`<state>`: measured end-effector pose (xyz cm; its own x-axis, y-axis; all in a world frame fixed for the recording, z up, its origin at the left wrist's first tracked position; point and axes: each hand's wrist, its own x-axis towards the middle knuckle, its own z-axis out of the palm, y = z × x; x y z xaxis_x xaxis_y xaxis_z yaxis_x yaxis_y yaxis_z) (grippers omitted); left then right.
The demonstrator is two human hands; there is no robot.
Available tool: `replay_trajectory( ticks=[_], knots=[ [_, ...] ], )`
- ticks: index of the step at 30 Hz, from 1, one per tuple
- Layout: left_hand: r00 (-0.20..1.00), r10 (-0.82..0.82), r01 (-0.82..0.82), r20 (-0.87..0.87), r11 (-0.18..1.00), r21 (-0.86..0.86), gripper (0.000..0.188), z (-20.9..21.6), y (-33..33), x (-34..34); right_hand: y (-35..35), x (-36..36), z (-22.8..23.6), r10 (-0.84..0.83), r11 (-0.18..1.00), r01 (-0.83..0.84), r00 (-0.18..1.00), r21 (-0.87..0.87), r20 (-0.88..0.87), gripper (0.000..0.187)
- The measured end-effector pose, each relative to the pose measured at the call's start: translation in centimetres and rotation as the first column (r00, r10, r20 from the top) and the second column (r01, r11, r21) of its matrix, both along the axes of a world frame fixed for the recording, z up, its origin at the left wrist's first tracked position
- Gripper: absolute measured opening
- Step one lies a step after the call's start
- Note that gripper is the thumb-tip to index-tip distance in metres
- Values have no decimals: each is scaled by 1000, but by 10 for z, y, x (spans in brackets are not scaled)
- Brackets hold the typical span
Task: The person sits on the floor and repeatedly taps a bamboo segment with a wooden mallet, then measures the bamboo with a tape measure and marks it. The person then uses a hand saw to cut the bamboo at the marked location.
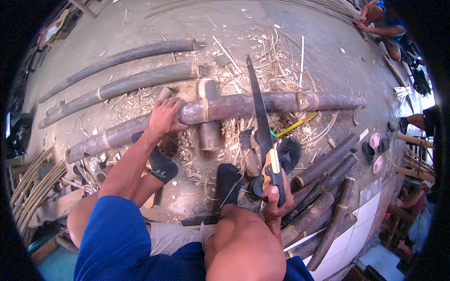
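Note:
A long dark bamboo pole [234, 107] lies crosswise before me, resting over a short bamboo piece [209, 136]. Left of that support, my left hand [165, 114] is closed over the pole from above. My right hand [277, 201] grips the orange and black handle of a handsaw [259, 103]. The saw's dark blade points away from me and crosses over the pole; whether its teeth touch the pole I cannot tell. Below the pole, my left foot in a dark sock [161, 166] stands near it. A yellow tape measure [296, 124] is pulled out beside the blade.
Two more bamboo poles [140, 80] lie at the far left. Several shorter bamboo lengths [323, 210] are piled at right by white tiles [356, 220]. Wood shavings [262, 51] cover the floor. Thin strips [40, 182] are bundled left. Other people [386, 30] sit at the right.

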<state>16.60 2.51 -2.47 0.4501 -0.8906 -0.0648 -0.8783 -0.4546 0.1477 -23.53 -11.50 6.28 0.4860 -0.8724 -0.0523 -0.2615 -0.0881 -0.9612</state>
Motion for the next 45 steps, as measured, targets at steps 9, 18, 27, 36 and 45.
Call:
replay_trajectory(
  ticks=[9, 18, 27, 36, 45],
  knots=[
    [998, -38, 41, -47, 996, 76, 91, -2, -118, -50, 4, -5, -11, 39, 999, -39, 999, -22, 17, 62],
    [997, -35, 41, -72, 996, 78, 91, -18, -140, -72, -2, -10, -19, 93, 986, -95, 995, -138, -25, 58],
    [947, 16, 26, -320, 991, 128, 66, -19, -143, -50, 9, -12, -23, 84, 988, -85, 996, -132, -20, 60],
    [961, 85, -27, -263, 976, 216, 64, -15, -151, -54, 17, -28, -34, 148, 977, -156, 987, -142, -69, 58],
    [963, 118, -81, -240, 984, 161, 71, -17, -150, -62, -3, 38, -56, 184, 962, -186, 983, -198, -29, 58]
  ],
)
